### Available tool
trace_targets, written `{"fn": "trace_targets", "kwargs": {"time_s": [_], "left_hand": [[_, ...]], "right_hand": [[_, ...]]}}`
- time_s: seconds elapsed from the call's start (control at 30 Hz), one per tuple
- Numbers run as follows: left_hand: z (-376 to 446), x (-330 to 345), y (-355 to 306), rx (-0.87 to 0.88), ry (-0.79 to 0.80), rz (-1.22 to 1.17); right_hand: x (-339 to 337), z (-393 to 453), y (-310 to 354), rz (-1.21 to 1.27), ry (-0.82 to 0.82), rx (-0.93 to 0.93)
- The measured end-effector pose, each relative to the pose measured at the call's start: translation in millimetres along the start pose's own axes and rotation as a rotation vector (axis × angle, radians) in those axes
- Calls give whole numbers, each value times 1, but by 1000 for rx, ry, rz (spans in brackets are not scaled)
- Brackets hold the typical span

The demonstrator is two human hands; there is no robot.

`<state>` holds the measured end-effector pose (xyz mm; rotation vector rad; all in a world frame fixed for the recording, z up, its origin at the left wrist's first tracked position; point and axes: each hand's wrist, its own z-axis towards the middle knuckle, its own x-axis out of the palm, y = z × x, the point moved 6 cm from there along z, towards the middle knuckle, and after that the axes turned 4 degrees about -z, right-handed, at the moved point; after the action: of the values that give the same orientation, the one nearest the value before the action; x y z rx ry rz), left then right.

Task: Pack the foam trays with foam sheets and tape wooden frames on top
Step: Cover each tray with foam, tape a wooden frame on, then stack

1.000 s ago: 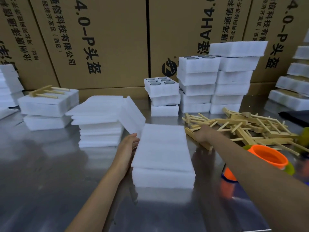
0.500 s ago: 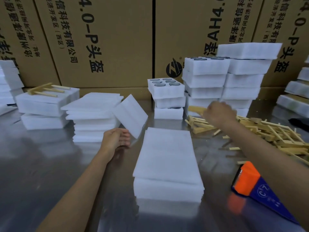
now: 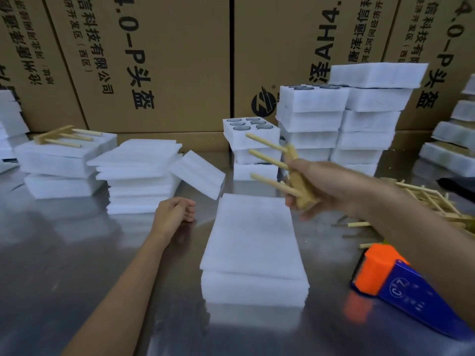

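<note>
Pale wood was what I had in my right hand: a wooden frame, gripped by its flat bar, its three dowels pointing left, held in the air just above the far end of the covered foam tray. A foam sheet already lay flat over that tray on the steel table. My left hand rested on the table beside the tray, fingers loosely curled, holding nothing. I judged the step was to lay the frame down squarely, dowels along the sheet and inside its edges, then pin it with the left hand so it would not skid. The tape dispenser lay near my right forearm.
</note>
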<state>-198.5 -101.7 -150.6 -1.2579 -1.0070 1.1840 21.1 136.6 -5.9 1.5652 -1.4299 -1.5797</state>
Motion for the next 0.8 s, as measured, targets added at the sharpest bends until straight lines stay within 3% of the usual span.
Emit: {"fn": "trace_targets", "kwargs": {"time_s": [0.1, 0.27, 0.33, 0.4, 0.47, 0.6, 0.8], "left_hand": [[-14, 1, -3, 10, 34, 36], [-66, 35, -26, -10, 204, -69], [-91, 58, -28, -39, 357, -143], [-108, 73, -26, -139, 466, -285], [-118, 76, -28, -232, 486, -376], [-131, 78, -29, -281, 451, -558], [-147, 73, -34, -297, 406, -671]], "right_hand": [[16, 5, -19, -322, -32, 43], [40, 6, -30, -758, -47, -62], [41, 2, -31, -974, -163, -80], [36, -5, -31, -1040, -327, -96], [29, -11, -42, -844, -442, -96], [56, -10, -76, 62, -117, 107], [68, -15, -79, 155, -102, 162]]}}
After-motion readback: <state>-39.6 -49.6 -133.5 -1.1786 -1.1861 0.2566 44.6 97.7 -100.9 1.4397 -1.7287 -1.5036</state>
